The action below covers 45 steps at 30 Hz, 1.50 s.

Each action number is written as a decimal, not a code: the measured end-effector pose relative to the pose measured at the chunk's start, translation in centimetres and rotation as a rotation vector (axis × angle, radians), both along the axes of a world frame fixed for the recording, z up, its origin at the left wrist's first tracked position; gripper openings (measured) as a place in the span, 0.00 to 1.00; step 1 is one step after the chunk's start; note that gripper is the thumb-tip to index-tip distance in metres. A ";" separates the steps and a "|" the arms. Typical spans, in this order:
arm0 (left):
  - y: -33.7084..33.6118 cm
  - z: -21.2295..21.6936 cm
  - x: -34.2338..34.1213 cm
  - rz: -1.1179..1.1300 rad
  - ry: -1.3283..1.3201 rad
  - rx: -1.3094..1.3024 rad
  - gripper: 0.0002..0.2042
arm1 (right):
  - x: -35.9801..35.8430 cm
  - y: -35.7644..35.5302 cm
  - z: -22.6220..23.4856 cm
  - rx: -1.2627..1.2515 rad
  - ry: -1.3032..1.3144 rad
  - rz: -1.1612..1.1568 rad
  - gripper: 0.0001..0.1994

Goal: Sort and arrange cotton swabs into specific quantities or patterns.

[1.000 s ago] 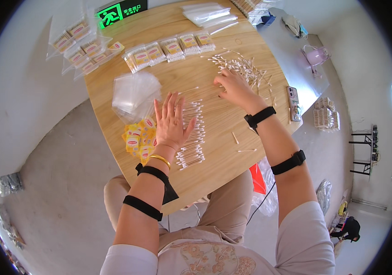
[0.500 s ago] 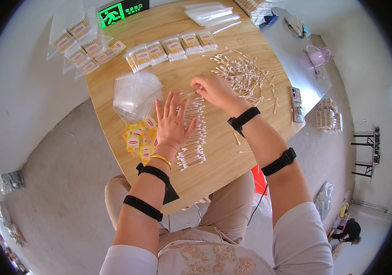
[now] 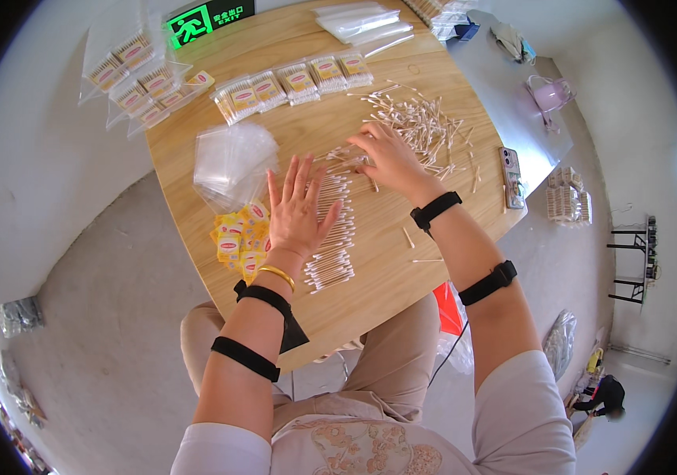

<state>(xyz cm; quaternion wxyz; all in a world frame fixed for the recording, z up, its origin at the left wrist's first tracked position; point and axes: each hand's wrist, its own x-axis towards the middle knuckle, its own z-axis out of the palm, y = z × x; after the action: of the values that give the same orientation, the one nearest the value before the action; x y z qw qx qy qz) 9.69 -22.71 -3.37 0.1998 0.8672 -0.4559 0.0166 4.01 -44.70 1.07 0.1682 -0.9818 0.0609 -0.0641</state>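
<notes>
A row of cotton swabs (image 3: pixel 330 265) lies side by side on the wooden table, running away from me. My left hand (image 3: pixel 299 218) rests flat along the left side of this row, fingers stretched out and partly covering it. Just right of the row's far end is my right hand (image 3: pixel 390 162), its thumb and forefinger apart, with no swab visible between them. One swab (image 3: pixel 375 185) pokes out below that hand. A loose heap of swabs (image 3: pixel 425 127) spreads beyond and beside the right hand, pointing every way.
Clear plastic bags (image 3: pixel 235 162) and yellow printed cards (image 3: pixel 239 237) lie left of my left hand. Packed swab bags (image 3: pixel 295 83) line the far side, with more packs (image 3: pixel 136 75) at far left. A phone (image 3: pixel 511 178) sits at the right edge.
My right hand has moved right, away from the row's far end toward the heap, and its pinched fingers have spread. The left hand stays in place.
</notes>
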 end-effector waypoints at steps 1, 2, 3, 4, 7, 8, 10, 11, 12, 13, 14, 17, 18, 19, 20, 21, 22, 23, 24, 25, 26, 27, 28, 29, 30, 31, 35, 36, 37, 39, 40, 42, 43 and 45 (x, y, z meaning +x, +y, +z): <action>-0.1 0.0 0.0 -0.001 0.000 0.001 0.32 | 0.1 0.0 -0.3 -0.016 -0.018 0.015 0.19; 0.0 0.1 0.0 0.000 -0.006 0.022 0.32 | 0.4 0.1 -0.4 -0.013 -0.020 0.017 0.19; 0.0 0.1 0.1 0.001 -0.011 0.042 0.32 | 0.6 0.2 -0.4 0.006 0.010 0.021 0.17; 0.1 0.2 0.1 0.003 -0.012 0.045 0.32 | 0.8 0.3 -0.4 0.025 0.041 0.025 0.14; 0.0 0.2 0.1 -0.006 -0.026 0.054 0.33 | 1.3 0.6 -0.8 0.115 0.022 0.044 0.10; -0.1 0.2 0.0 -0.007 -0.021 0.060 0.33 | 1.4 0.7 -1.0 0.116 0.022 0.044 0.10; -0.3 0.2 -0.1 -0.010 -0.016 0.068 0.33 | 1.4 0.9 -1.4 0.129 -0.021 0.058 0.08; -0.2 0.2 0.0 -0.011 -0.020 0.081 0.33 | 1.6 1.4 -1.3 0.135 -0.024 0.060 0.08; 0.0 0.3 0.1 -0.012 -0.023 0.095 0.34 | 1.8 2.0 -1.2 0.165 -0.029 0.072 0.08; 0.1 0.3 0.1 -0.010 -0.026 0.101 0.34 | 1.9 2.4 -1.1 0.196 -0.034 0.083 0.08; 0.0 0.3 0.1 -0.010 -0.025 0.101 0.34 | 1.9 2.4 -1.3 0.196 -0.034 0.080 0.08; -0.3 0.4 -0.1 -0.007 -0.036 0.098 0.34 | 1.8 2.5 -1.7 0.177 -0.066 0.103 0.08; -0.2 0.4 -0.1 -0.002 -0.048 0.095 0.35 | 1.8 2.6 -1.7 0.173 -0.060 0.109 0.09; -0.3 0.4 -0.2 -0.002 -0.049 0.098 0.35 | 1.8 2.7 -1.7 0.168 -0.054 0.116 0.09; -0.3 0.4 -0.2 -0.002 -0.047 0.129 0.35 | 1.7 2.9 -1.6 0.170 -0.055 0.117 0.09; -0.3 0.4 -0.1 -0.001 -0.046 0.160 0.35 | 1.4 2.9 -1.4 0.170 -0.097 0.106 0.10; -0.3 0.3 -0.1 0.000 -0.046 0.162 0.35 | 1.2 3.0 -1.3 0.170 -0.139 0.095 0.10; -0.3 0.4 0.0 0.001 -0.046 0.166 0.36 | 0.8 2.7 -1.1 0.170 -0.140 0.096 0.10; -0.3 0.4 0.0 0.003 -0.045 0.169 0.36 | 0.4 2.4 -0.9 0.155 -0.159 0.054 0.10; -0.3 0.5 0.0 0.003 -0.046 0.169 0.36 | -0.1 2.0 -0.8 0.141 -0.177 0.013 0.11; -0.3 0.6 0.0 0.005 -0.042 0.169 0.36 | -0.6 1.6 -0.8 0.139 -0.177 0.010 0.11; -0.3 0.6 -0.1 0.006 -0.037 0.169 0.36 | -1.0 1.2 -0.8 0.146 -0.130 -0.034 0.11; -0.3 0.6 -0.1 0.004 -0.038 0.167 0.36 | -1.5 0.9 -0.9 0.153 -0.083 -0.078 0.11; -0.3 0.6 -0.1 0.006 -0.041 0.168 0.36 | -1.8 0.6 -1.0 0.152 -0.084 -0.080 0.11; -0.4 0.6 -0.1 0.008 -0.045 0.169 0.36 | -2.1 0.4 -1.1 0.203 -0.072 -0.108 0.10; -0.4 0.6 -0.1 0.006 -0.046 0.167 0.36 | -2.4 0.1 -1.2 0.255 -0.059 -0.136 0.08; -0.3 0.4 -0.1 0.010 -0.045 0.153 0.36 | -3.2 -1.0 -1.4 0.321 -0.012 -0.178 0.05; -0.3 0.4 -0.1 0.011 -0.048 0.148 0.36 | -3.3 -1.2 -1.2 0.290 -0.017 -0.182 0.05; -0.2 0.4 0.0 0.012 -0.049 0.148 0.36 | -3.3 -1.4 -1.1 0.260 -0.021 -0.185 0.04; -0.3 0.4 0.0 0.010 -0.039 0.139 0.36 | -3.7 -2.2 -1.1 0.181 -0.010 -0.230 0.04; -0.3 0.4 0.0 0.009 -0.040 0.138 0.36 | -3.8 -2.5 -1.2 0.105 0.002 -0.273 0.04; -0.4 0.5 -0.1 0.007 -0.012 0.112 0.35 | -3.5 -2.3 -1.0 0.015 -0.048 -0.274 0.04; -0.5 0.5 -0.1 0.005 -0.013 0.111 0.35 | -3.3 -2.2 -0.9 -0.073 -0.098 -0.273 0.04; -0.1 0.4 0.1 0.021 -0.021 0.116 0.35 | -2.1 -0.4 -0.7 0.016 -0.100 -0.196 0.03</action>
<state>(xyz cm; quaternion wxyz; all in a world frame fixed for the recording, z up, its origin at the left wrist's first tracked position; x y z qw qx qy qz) 9.75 -22.82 -2.93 0.1441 0.8819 -0.4489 0.0015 1.94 -45.09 0.37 0.1718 -0.9653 0.1486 -0.1287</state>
